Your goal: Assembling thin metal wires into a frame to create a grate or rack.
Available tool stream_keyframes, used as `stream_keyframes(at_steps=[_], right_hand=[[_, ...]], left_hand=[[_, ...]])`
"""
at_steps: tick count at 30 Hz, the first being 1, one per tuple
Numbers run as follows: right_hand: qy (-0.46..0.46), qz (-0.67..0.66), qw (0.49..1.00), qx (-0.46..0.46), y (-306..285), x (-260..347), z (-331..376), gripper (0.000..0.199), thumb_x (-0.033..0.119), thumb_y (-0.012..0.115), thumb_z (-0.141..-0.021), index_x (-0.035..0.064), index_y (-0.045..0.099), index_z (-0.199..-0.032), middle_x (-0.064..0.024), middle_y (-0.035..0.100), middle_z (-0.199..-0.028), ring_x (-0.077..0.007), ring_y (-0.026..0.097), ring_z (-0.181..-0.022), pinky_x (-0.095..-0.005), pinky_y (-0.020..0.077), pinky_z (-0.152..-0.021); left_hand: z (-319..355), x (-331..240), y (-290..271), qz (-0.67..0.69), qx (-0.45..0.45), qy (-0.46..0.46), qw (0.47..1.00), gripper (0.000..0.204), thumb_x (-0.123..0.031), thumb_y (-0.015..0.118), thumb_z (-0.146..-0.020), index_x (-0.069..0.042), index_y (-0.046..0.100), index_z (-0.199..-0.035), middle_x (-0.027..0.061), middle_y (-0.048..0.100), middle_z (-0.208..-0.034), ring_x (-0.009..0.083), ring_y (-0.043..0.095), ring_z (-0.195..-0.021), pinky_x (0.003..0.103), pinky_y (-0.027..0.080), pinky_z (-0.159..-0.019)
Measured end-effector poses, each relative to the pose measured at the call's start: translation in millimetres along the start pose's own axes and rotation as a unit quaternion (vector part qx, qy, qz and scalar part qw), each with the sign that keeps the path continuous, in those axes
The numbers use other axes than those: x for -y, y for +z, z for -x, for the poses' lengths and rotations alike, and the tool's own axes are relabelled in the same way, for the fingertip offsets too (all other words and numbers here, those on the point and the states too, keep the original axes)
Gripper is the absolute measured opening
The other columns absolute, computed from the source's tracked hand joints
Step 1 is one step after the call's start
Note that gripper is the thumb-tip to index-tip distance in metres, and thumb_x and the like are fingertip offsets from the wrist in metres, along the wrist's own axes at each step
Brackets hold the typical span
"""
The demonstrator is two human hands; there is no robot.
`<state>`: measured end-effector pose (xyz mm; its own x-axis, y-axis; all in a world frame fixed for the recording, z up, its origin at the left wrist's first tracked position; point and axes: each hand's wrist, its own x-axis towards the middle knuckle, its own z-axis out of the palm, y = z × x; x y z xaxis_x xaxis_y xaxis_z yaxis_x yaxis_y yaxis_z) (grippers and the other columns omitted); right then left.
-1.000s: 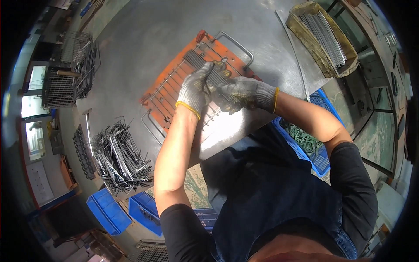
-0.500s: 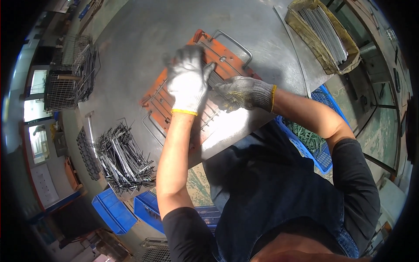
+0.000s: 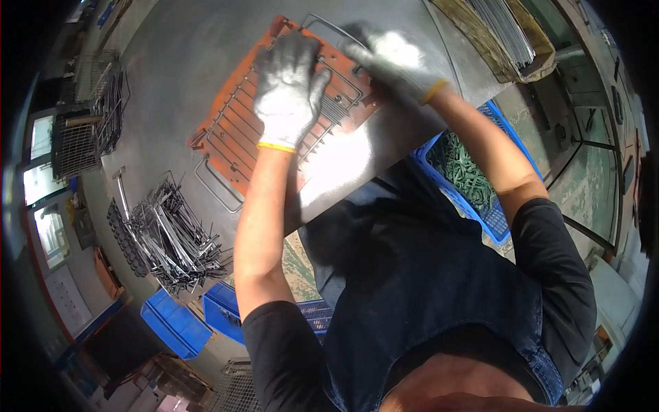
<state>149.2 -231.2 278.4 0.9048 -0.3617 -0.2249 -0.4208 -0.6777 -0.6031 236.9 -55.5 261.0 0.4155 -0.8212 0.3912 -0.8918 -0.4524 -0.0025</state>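
Observation:
An orange metal jig plate (image 3: 230, 103) lies at an angle on the steel table, with thin metal rods set in parallel across it and a bent wire frame around them. My left hand (image 3: 288, 89), in a white and grey work glove, lies flat over the rods with its fingers stretched out. At the jig's far right corner my gloved right hand (image 3: 398, 65) is smeared by motion, close to a bent wire handle (image 3: 329, 27); whether it touches or holds anything is unclear. A second wire handle (image 3: 216, 189) sticks out at the jig's near left end.
Loose metal wires (image 3: 175, 237) are heaped on the table's left corner. A worn bin of straight rods (image 3: 504, 31) stands at the far right. Below the right edge is a blue crate (image 3: 498, 220) with green strips. Wire baskets (image 3: 82, 144) and blue bins (image 3: 175, 323) are at the left.
My right hand has moved from the middle of the rods out to the jig's far right corner. My left hand stays flat on the jig. The whole view has shifted slightly.

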Motion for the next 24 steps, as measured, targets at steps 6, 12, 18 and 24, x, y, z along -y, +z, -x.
stream_keyframes(at_steps=[6, 12, 18, 24], right_hand=[[-0.065, -0.158, 0.982, -0.076, 28.9, -21.8, -5.0, 0.042, 0.041, 0.044, -0.091, 0.0058, 0.051, -0.114, -0.0129, 0.063, -0.075, -0.0192, 0.062, -0.059, -0.0294, 0.0504, -0.054], [-0.05, -0.17, 0.983, -0.052, 27.3, -19.7, -5.4, 0.043, 0.042, 0.044, -0.091, 0.0069, 0.051, -0.114, -0.0123, 0.064, -0.076, -0.0179, 0.063, -0.06, -0.0297, 0.0514, -0.055], [-0.088, -0.153, 0.98, -0.09, 34.7, -25.3, -11.4, 0.045, 0.042, 0.043, -0.091, 0.0048, 0.051, -0.115, -0.0122, 0.064, -0.081, -0.0177, 0.064, -0.063, -0.0297, 0.0516, -0.055], [-0.04, -0.172, 0.983, -0.05, 25.7, -18.0, -10.5, 0.043, 0.04, 0.042, -0.091, 0.0059, 0.051, -0.116, -0.0124, 0.064, -0.082, -0.0186, 0.065, -0.065, -0.0301, 0.0519, -0.056]], left_hand=[[31.6, 24.5, -23.6, 0.05, 0.094, 0.045, 0.993, 0.047, -0.035, 0.041, -0.092, -0.012, 0.041, -0.132, 0.0161, 0.038, -0.136, 0.0343, 0.032, -0.128, 0.046, 0.017, -0.109], [24.1, 21.6, -28.9, 0.028, 0.008, 0.0, 1.0, 0.045, -0.034, 0.044, -0.091, -0.011, 0.044, -0.13, 0.0149, 0.044, -0.132, 0.0326, 0.033, -0.128, 0.044, 0.021, -0.108], [27.7, 4.6, -32.0, 0.019, 0.089, 0.022, 0.996, 0.047, -0.035, 0.047, -0.088, -0.009, 0.046, -0.126, 0.0132, 0.044, -0.13, 0.0312, 0.036, -0.125, 0.042, 0.024, -0.107], [63.5, 21.3, -51.3, 0.003, 0.106, -0.006, 0.994, 0.045, -0.027, 0.048, -0.086, -0.009, 0.044, -0.127, 0.0132, 0.043, -0.13, 0.0317, 0.037, -0.122, 0.042, 0.027, -0.105]])
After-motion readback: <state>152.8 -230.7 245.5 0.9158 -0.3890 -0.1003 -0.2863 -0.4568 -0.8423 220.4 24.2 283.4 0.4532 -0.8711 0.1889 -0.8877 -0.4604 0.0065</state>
